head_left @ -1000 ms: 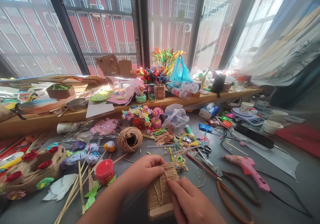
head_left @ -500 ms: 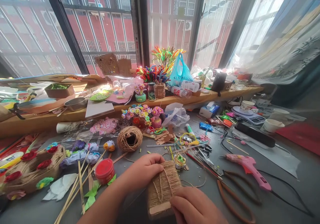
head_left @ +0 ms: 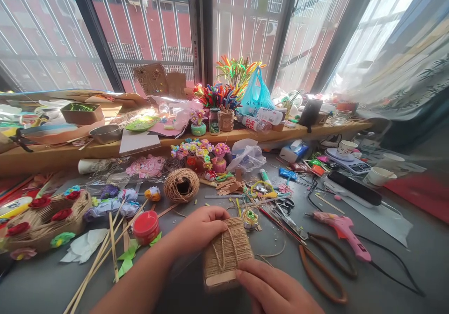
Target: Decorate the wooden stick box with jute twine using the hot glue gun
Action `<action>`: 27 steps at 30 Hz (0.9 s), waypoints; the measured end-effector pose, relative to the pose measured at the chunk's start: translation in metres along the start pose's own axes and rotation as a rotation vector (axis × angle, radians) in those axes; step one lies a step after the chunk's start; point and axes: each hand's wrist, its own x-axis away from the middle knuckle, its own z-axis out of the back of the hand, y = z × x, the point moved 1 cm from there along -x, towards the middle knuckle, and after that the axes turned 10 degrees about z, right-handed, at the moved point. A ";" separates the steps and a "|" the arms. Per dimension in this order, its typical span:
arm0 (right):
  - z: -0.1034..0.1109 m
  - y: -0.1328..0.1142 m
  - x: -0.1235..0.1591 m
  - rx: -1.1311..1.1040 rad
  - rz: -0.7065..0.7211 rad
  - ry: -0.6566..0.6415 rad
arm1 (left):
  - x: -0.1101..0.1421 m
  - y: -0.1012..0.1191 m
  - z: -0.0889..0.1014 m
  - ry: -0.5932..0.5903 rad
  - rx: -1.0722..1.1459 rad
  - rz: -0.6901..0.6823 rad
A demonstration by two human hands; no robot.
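A small box wrapped in rows of jute twine (head_left: 229, 251) is between my hands, with a pale wooden strip (head_left: 220, 279) along its near edge. My left hand (head_left: 206, 225) grips the box's far left corner, thumb on top. Across the wrapped face run raised lines of twine (head_left: 220, 253). My right hand (head_left: 271, 286) is at the near right corner, its fingers pinched together on a strand of twine against the face; the fingertips are partly hidden. A ball of jute twine (head_left: 181, 184) sits beyond my left hand.
Large scissors (head_left: 324, 267) and a pink glue gun (head_left: 342, 232) with its cord lie to the right. At left are a red tub (head_left: 145, 226), bamboo sticks (head_left: 112, 248) and a twine-covered basket (head_left: 42, 230) with flowers. A cluttered wooden ledge (head_left: 210, 143) runs along the window.
My right hand has slid down the box's face toward the near right corner, drawing the strand straight along it. My left hand keeps its hold. The view has shifted slightly.
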 end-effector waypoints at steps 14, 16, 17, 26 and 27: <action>0.007 0.010 -0.003 -0.150 -0.035 0.067 | 0.028 0.013 0.002 0.267 -0.095 -0.084; 0.006 0.010 -0.004 -0.173 -0.068 0.088 | 0.047 0.013 -0.001 0.492 -0.199 -0.235; 0.005 0.011 -0.003 -0.187 -0.081 0.102 | 0.057 0.011 -0.005 0.562 -0.267 -0.340; 0.014 0.011 -0.015 -0.293 -0.019 0.186 | 0.083 -0.021 -0.057 0.630 -0.914 -0.849; 0.015 0.011 -0.017 -0.305 -0.012 0.198 | 0.083 -0.023 -0.058 0.654 -0.931 -0.857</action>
